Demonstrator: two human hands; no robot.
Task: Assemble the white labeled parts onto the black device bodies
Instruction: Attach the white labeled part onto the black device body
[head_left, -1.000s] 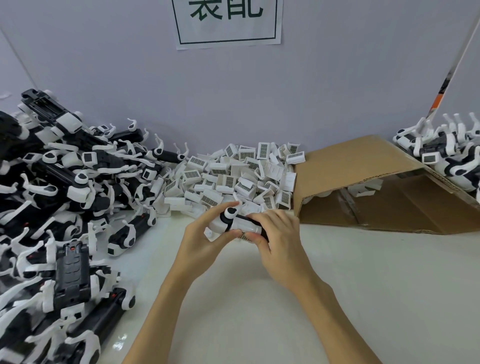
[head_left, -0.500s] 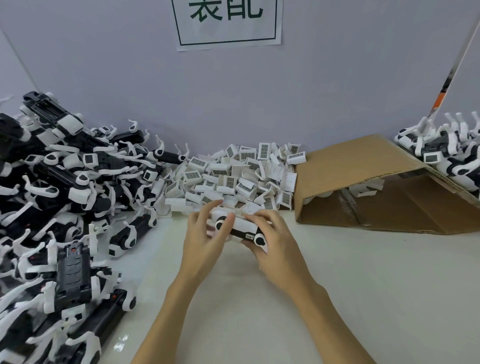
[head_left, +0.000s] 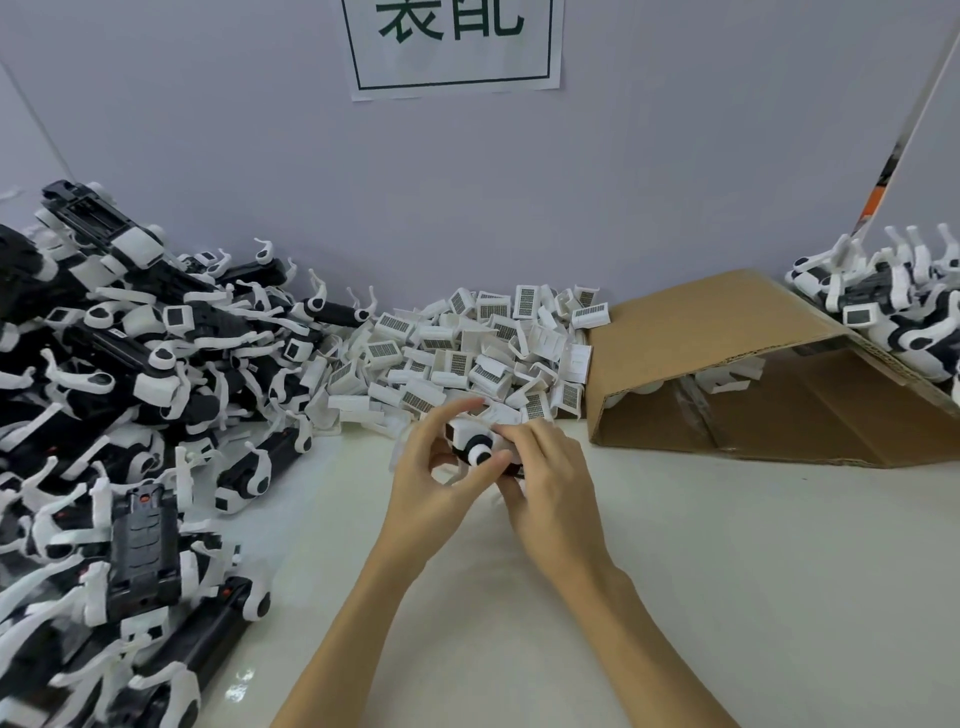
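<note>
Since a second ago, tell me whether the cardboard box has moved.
No. The cardboard box lies tipped on its side in the same place against the pile of white labeled parts, below the wall.

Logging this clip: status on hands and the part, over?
Left hand and right hand both grip one black-and-white device above the table. Labeled-parts pile just behind. Nothing in the way.

cardboard box (head_left: 691, 332), wall sign (head_left: 452, 47), white table (head_left: 727, 571)
</note>
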